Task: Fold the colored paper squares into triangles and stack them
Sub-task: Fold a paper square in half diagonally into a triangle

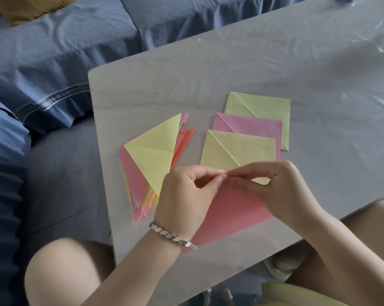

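Note:
A salmon-pink paper (230, 210) lies at the table's near edge, partly under my hands. My left hand (186, 195), with a silver bracelet, and my right hand (275, 188) meet fingertip to fingertip above its far corner and pinch that corner. To the left is a fanned stack of folded triangles (151, 157) in pink, orange and yellow, a yellow one on top. Behind my hands three creased squares overlap: a yellow square (242, 149), a pink square (253, 127) and a yellow-green square (264, 107).
The small grey table (186, 85) has its left edge near the stack. A blue sofa (54, 51) runs along the left and back. Crinkled clear plastic (374, 40) covers the table's far right. My bare knees flank the near edge.

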Tool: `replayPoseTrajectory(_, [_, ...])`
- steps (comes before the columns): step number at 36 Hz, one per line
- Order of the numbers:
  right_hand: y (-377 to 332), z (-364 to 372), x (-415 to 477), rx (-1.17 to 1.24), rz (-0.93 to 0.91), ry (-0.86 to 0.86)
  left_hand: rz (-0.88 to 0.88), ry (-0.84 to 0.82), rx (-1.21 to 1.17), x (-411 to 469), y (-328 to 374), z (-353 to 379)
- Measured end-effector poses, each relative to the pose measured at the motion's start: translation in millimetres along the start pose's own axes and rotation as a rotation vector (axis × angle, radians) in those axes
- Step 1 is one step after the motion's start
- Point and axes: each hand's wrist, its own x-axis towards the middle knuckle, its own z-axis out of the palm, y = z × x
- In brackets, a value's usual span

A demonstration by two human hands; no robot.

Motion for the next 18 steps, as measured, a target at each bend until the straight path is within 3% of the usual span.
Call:
replayPoseTrajectory(3, [3, -1, 4, -0.127, -0.073, 0.06, -0.008, 0.037, -0.009, 1, -2, 4])
replayPoseTrajectory(5, [8, 4, 9, -0.33, -0.256, 0.213, -0.063, 0.09, -0.056, 6, -6, 7])
replayPoseTrajectory(7, [18, 13, 9, -0.44, -0.376, 0.258, -0.127, 0.14, -0.083, 15, -14, 9])
replayPoseTrajectory(11, [39, 32, -1, -0.518, -0.43, 0.036, -0.258, 0.252, -0.1, 33, -37, 12])
replayPoseTrajectory(18, [76, 45, -11, -0.719, -0.384, -0.335, -0.324, 0.32, 0.06, 47, -69, 17])
